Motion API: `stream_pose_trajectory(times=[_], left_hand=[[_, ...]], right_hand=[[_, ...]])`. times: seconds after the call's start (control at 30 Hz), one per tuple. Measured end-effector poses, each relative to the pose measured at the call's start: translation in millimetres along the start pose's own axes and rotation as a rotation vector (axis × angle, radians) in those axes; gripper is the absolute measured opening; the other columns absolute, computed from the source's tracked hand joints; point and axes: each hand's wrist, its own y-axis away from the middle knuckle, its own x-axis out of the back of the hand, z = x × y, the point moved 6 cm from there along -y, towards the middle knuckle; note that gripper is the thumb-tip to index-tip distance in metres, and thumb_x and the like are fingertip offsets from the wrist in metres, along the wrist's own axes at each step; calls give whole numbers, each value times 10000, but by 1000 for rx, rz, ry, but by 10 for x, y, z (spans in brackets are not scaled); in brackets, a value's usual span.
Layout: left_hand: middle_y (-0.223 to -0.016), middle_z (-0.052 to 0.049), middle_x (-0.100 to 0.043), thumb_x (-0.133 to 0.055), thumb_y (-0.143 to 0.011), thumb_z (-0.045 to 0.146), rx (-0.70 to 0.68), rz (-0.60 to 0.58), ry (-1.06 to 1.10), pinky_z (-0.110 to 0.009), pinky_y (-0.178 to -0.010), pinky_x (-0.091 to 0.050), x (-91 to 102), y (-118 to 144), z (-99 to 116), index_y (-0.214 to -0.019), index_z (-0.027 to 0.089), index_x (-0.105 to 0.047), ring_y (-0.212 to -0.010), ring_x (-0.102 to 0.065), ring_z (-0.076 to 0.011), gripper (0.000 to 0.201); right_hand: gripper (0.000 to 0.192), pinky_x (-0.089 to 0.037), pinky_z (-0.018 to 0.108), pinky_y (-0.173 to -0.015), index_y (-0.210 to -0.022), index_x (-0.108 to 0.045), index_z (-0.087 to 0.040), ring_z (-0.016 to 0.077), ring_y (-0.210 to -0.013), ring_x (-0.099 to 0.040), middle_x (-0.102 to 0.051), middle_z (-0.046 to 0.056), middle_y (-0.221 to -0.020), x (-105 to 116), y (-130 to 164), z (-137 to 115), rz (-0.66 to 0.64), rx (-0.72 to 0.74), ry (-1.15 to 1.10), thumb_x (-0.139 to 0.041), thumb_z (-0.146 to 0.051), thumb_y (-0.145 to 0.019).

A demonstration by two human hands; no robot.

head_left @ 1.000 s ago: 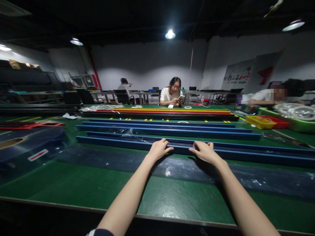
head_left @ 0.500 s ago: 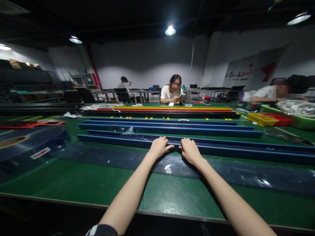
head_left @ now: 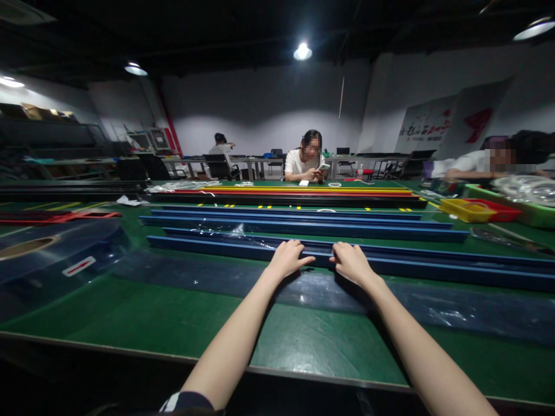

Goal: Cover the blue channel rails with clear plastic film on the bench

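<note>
The green table point(head_left: 130, 312) fills the lower half of the frame, its near edge running across the bottom with a bare stretch of top between that edge and the hands. At centre frame both hands lie on the nearest blue rail point(head_left: 208, 249), which runs from left of centre to the right border and is cut off there. The left hand point(head_left: 287, 259) rests palm down on the rail, fingers curled over its top and thumb pointing right; the right hand point(head_left: 350, 262) sits just beside it, likewise draped over the rail, the 2 thumbs apart. Neither hand is clenched; whether the fingers actually clamp the rail cannot be told, since their tips are hidden behind it. A clear plastic film point(head_left: 455, 315) lies flat under the rail toward the viewer, shiny and hard to trace at its ends. Beyond, 2 more blue rails point(head_left: 303, 228) lie parallel, well apart from the hands. At left a dark film roll point(head_left: 52, 254) is cut by the frame. Yellow and red trays point(head_left: 466, 211) sit at upper right
</note>
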Motion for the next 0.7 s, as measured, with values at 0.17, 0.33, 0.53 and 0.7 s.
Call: stream_pose_trajectory(times=[0.17, 0.33, 0.53, 0.7], left_hand=[[-958, -50, -622, -381, -842, 565, -34, 11, -9, -284, -783, -392, 23, -1, 4, -888, 185, -611, -919, -545, -190, 447], [-970, -44, -609, -377, -846, 559, -24, 27, -29, -281, -780, -393, 34, 28, -98, -890, 191, -613, -923, -536, -186, 439], [-985, -44, -593, -430, -840, 523, 15, 20, -64, -291, -777, -373, 91, 139, -184, -856, 186, -602, -936, -510, -191, 379], [-957, -34, -609, -449, -852, 474, 40, 15, -49, -298, -777, -351, 159, 198, -234, -857, 193, -558, -923, -512, -189, 301]], right_hand=[[103, -247, 281, -669, -825, -528, -174, 185, -888, -533, -609, 64, -913, 31, 70, 187, -11, 0, 14, -428, -197, -821], [99, -220, 269, -626, -800, -532, -179, 164, -829, -531, -610, 49, -890, 28, 88, 306, -28, -18, -15, -442, -217, -818], [94, -207, 266, -605, -771, -518, -184, 154, -772, -520, -607, 36, -842, 30, 92, 318, -21, 12, -39, -439, -213, -811], [93, -209, 266, -603, -771, -506, -189, 154, -770, -520, -601, 38, -837, 30, 102, 311, -11, 37, -31, -435, -228, -818]])
